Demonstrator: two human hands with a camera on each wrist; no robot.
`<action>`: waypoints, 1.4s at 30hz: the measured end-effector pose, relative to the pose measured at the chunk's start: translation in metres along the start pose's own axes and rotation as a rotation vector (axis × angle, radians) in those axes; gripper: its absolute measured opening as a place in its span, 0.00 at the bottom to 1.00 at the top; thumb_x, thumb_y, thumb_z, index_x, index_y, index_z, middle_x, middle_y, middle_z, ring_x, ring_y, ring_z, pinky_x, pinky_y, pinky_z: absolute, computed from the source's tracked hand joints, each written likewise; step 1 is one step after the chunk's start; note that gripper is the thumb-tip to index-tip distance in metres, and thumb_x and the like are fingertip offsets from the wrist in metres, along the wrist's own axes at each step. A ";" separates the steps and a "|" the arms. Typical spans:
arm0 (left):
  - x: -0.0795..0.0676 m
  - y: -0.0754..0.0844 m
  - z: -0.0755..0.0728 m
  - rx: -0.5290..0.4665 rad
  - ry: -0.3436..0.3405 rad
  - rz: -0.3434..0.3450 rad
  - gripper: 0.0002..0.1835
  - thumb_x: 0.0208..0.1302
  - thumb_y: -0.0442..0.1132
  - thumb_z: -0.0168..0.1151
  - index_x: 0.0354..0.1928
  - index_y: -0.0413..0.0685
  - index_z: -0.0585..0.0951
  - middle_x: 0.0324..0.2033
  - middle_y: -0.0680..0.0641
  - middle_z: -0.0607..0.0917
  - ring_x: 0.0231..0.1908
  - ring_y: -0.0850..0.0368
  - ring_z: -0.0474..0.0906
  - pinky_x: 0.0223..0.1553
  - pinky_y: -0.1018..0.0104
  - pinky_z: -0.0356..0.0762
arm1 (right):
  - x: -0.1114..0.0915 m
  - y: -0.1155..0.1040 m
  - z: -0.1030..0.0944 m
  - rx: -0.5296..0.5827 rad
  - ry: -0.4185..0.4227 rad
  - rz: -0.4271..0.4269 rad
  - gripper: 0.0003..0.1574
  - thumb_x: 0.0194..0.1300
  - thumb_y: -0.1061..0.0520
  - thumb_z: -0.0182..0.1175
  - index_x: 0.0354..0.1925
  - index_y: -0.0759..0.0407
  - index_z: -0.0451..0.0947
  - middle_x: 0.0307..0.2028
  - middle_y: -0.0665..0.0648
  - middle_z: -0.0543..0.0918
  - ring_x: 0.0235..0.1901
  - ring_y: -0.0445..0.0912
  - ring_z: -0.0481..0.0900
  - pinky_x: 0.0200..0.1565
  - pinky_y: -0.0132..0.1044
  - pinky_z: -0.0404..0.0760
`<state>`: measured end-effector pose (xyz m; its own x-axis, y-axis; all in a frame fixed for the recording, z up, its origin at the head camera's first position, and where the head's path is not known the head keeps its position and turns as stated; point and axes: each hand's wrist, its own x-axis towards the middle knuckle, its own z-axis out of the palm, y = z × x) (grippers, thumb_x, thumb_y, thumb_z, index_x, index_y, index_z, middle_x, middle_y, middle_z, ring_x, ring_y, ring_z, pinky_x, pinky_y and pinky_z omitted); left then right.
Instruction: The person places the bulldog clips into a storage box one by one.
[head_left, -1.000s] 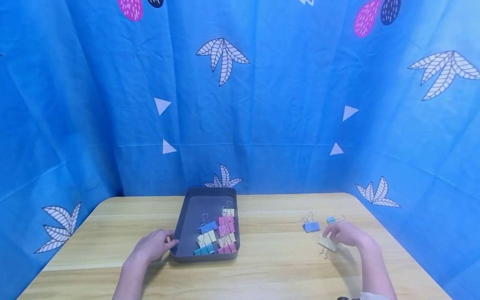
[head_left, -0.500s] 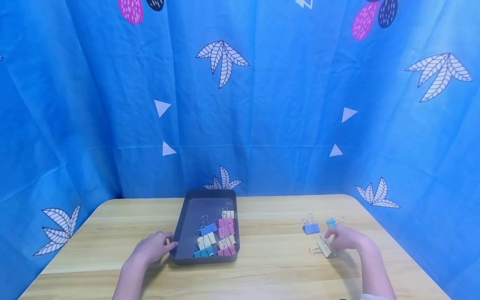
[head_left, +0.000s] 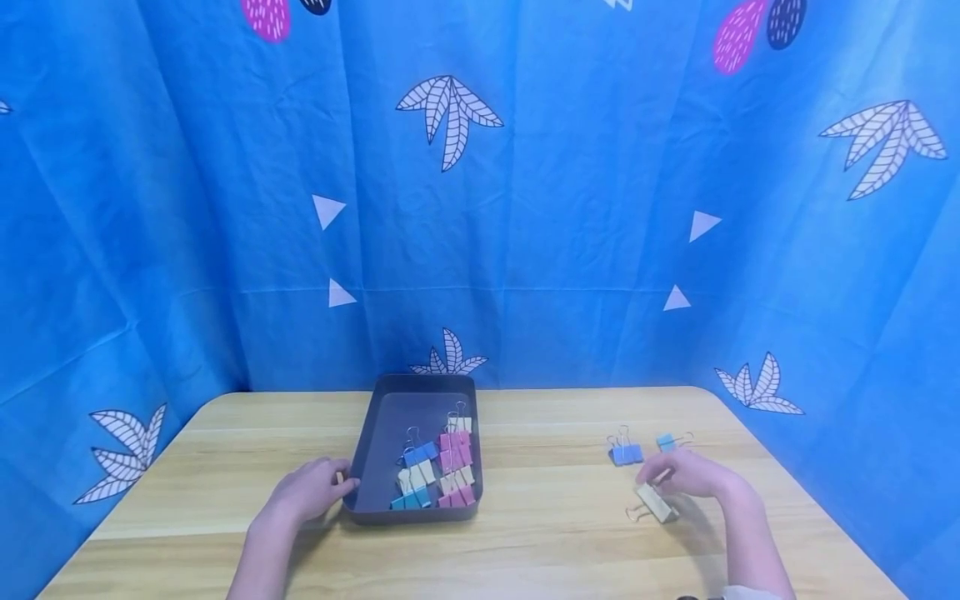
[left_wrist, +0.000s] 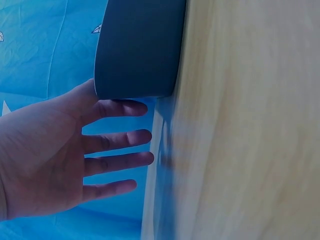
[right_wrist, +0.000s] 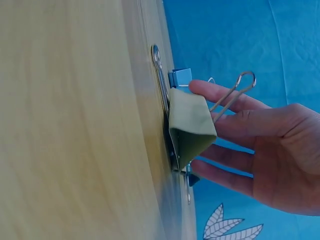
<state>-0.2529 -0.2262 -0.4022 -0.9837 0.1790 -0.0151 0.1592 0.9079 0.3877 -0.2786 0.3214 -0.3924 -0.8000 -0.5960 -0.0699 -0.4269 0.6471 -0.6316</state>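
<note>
In the head view my left hand (head_left: 306, 492) pinches the near left corner of a dark grey tray (head_left: 392, 421). The thumb goes over the rim and the index finger lies along the outer wall (left_wrist: 137, 55), the other fingers stretched out below. At the right, my right hand (head_left: 693, 473) holds a pale yellow binder clip (head_left: 656, 505) with thumb and index finger at its raised wire handle. In the right wrist view this yellow clip (right_wrist: 192, 117) sits low at the table, its other handle lying along the surface.
Several blue, yellow, pink and teal binder clips (head_left: 454, 457) lie in two rows in the tray. Beyond my right hand are a blue binder clip (head_left: 626, 454) and a light blue one (head_left: 666, 442) on the wooden table (head_left: 555, 533). A patterned blue curtain (head_left: 525, 250) hangs behind.
The yellow binder clip has turned under my right hand, its handle swinging from pointing toward me to pointing left. The left hand keeps its place at the tray.
</note>
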 end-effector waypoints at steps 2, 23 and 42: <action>0.000 -0.001 0.000 -0.001 0.002 0.001 0.14 0.60 0.44 0.60 0.43 0.42 0.80 0.30 0.50 0.80 0.32 0.53 0.76 0.34 0.50 0.75 | -0.001 0.000 0.000 -0.009 0.004 0.007 0.16 0.51 0.71 0.59 0.42 0.66 0.79 0.41 0.62 0.80 0.41 0.60 0.77 0.41 0.46 0.78; 0.000 0.000 0.000 -0.027 0.004 -0.009 0.18 0.60 0.44 0.60 0.46 0.39 0.79 0.30 0.50 0.80 0.32 0.53 0.76 0.34 0.50 0.75 | -0.003 0.004 0.002 -0.008 0.046 0.054 0.09 0.51 0.64 0.62 0.34 0.60 0.81 0.37 0.57 0.81 0.40 0.59 0.76 0.41 0.61 0.72; 0.000 0.000 0.002 -0.032 0.005 -0.013 0.19 0.60 0.44 0.60 0.49 0.39 0.79 0.29 0.51 0.80 0.31 0.55 0.75 0.34 0.51 0.74 | -0.003 0.005 0.000 0.125 0.005 0.051 0.03 0.54 0.69 0.54 0.30 0.64 0.72 0.31 0.57 0.77 0.30 0.49 0.73 0.34 0.42 0.75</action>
<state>-0.2525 -0.2256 -0.4036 -0.9861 0.1651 -0.0164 0.1433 0.8975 0.4170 -0.2782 0.3265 -0.3955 -0.8217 -0.5609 -0.1007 -0.3298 0.6122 -0.7186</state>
